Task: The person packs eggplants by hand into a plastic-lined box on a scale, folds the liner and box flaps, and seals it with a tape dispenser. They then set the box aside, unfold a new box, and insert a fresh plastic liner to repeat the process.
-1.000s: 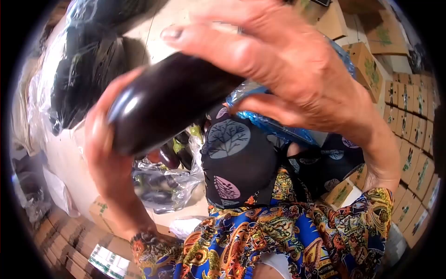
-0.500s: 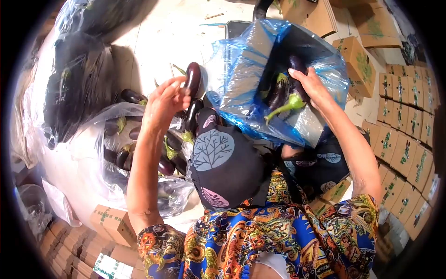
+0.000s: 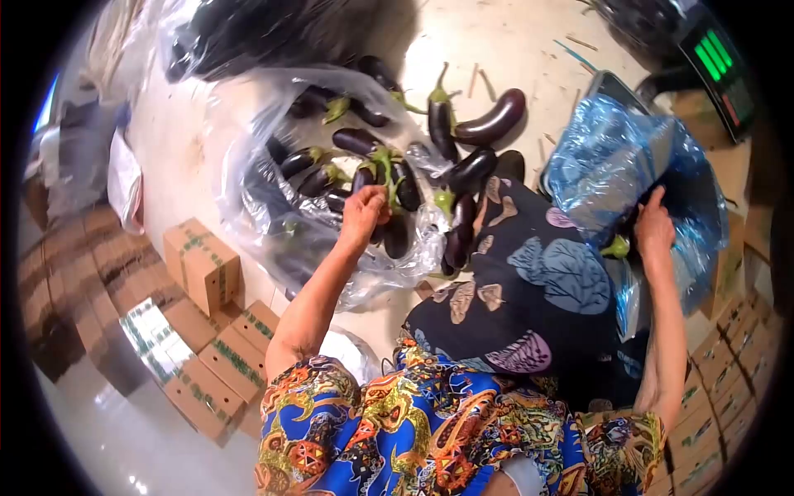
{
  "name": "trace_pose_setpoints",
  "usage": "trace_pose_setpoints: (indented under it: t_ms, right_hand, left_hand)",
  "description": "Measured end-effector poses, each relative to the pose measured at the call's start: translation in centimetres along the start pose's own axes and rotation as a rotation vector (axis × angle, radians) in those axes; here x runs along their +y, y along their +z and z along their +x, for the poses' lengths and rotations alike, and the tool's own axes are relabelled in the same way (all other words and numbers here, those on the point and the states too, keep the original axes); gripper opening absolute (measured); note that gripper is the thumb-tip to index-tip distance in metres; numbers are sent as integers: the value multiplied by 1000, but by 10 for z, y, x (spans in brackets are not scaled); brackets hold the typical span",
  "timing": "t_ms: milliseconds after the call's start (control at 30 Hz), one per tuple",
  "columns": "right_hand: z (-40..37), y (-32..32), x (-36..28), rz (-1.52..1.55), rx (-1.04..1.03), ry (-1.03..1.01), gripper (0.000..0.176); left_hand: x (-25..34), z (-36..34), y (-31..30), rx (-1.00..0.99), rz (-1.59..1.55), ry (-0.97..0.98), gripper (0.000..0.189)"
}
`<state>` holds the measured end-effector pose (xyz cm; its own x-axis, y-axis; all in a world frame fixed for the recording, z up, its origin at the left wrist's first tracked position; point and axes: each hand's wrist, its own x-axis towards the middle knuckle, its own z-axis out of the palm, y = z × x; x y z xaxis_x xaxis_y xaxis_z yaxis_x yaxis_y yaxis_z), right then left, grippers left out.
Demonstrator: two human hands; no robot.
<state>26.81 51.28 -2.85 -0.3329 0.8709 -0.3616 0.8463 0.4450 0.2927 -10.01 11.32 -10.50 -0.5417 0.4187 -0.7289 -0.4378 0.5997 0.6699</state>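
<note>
My left hand (image 3: 364, 217) is closed around a dark eggplant (image 3: 364, 175) inside an open clear plastic bag (image 3: 248, 186). Several more purple eggplants with green stems lie around it in the bag. At the right, my right hand (image 3: 654, 227) reaches into a blue plastic bag (image 3: 608, 149) that lines a dark container. It grips a dark eggplant whose green cap (image 3: 616, 246) shows beside the hand; part of the grip is hidden. Just outside the clear bag, a curved eggplant (image 3: 495, 120) and an upright one (image 3: 440, 124) lie on the floor.
A scale display (image 3: 713, 54) with green digits stands at the upper right. Cardboard boxes (image 3: 201, 263) sit at the lower left, with stacked cartons (image 3: 719, 364) at the lower right. A dark full plastic bag (image 3: 273, 33) lies at the top left. Stem scraps lie on the floor.
The view has turned left. My left hand has let go of the eggplant it held and moved down into the clear bag. My right hand remains in the blue bag.
</note>
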Motion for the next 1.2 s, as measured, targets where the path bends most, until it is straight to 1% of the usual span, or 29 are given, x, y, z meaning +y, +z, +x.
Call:
trace_pose_setpoints:
  t_ms: [33, 67, 100, 167, 233, 267, 300, 367, 400, 433, 467, 500, 533, 567, 633, 700, 733, 767, 833, 867, 900, 933, 967, 1000, 1033, 1100, 1133, 1167, 1200]
  right_hand:
    - [1, -2, 2, -24, -36, 21, 63]
    - [1, -3, 6, -17, -61, 14, 65]
    - [1, -9, 7, -14, -86, 11, 66]
    - [-8, -25, 7, -17, -114, -28, 64]
    - [-19, -49, 0, -38, -157, -65, 63]
    - [-27, -58, -3, 1, -104, -89, 56]
    - [-28, -59, 0, 94, -87, -149, 54]
    - [-36, -65, 12, 268, -57, -247, 49]
    - [-42, -69, 16, 375, 9, -305, 42]
    - [-48, -73, 22, 389, 51, -315, 40]
    - [-52, -88, 28, 496, 14, -329, 39]
    - [-58, -105, 32, 584, -15, -245, 40]
    - [-62, -116, 42, 619, -41, -160, 40]
    - [-71, -123, 54, 671, 10, -118, 40]
    - [-79, -141, 57, 791, 56, -6, 41]
    - [-80, -151, 56, 906, 144, -90, 42]
    - [-78, -161, 51, 898, 191, -219, 42]
    - [-74, -168, 45, 967, 152, -313, 45]
    - [-74, -197, 20, 1084, 34, -446, 54]
    - [-70, -205, 7, 1108, 41, -597, 58]
    - [-68, -209, -3, 1269, -43, -698, 60]
    - [-66, -209, -16, 1453, -171, -718, 60]
    - [-68, -214, -19, 1610, -404, -733, 60]
    - [-70, -219, -22, 1747, -645, -706, 59]
    - [-72, -217, -19, 1724, -652, -581, 88]
    - [-87, -196, -2, 1895, -568, -425, 70]
    - [-97, -190, 4, 1848, -475, -345, 74]
    - [-108, -180, 12, 1730, -383, -243, 75]
    - [-121, -175, 10, 1679, -286, -95, 77]
  left_hand:
    - [-6, 7, -12, 61, 91, 107, 26]
    - [-5, 14, -21, 189, 331, 242, 28]
    - [3, 22, -26, 314, 507, 447, 26]
    - [23, 35, -27, 420, 890, 797, 44]
    - [30, 65, -27, 261, 1096, 923, 60]
    - [30, 77, -21, 197, 1191, 933, 64]
    - [27, 87, -16, 123, 1295, 923, 53]
    - [18, 114, -14, 84, 1522, 960, 39]
    - [14, 126, -21, 67, 1529, 997, 31]
    - [23, 125, -24, 25, 1539, 962, 31]
    - [42, 118, -21, 11, 1527, 860, 33]
    - [30, 137, -40, 67, 1299, 942, 38]
    - [76, 100, -35, -78, 1144, 887, 40]
    - [100, 78, -34, -76, 1019, 856, 37]
    - [151, 39, -30, -141, 834, 744, 35]
    - [192, 7, -17, -105, 629, 741, 37]
    - [223, -13, 0, -189, 501, 783, 40]
    - [251, -35, 22, -270, 371, 821, 43]
    - [289, -49, 63, -517, 215, 963, 51]
    - [301, -53, 89, -668, 116, 934, 55]
    - [310, -60, 120, -814, 21, 907, 59]
    - [320, -67, 152, -932, 10, 924, 60]
    - [327, -73, 185, -1052, -2, 938, 61]
    - [320, -71, 220, -1146, -102, 820, 62]
    - [308, -62, 242, -1234, -208, 694, 63]
    - [301, -61, 254, -1109, -39, 633, 56]
    - [292, -43, 249, -1164, 129, 565, 48]
    - [280, -28, 240, -1151, 303, 502, 45]
    - [267, -24, 226, -1092, 352, 446, 42]
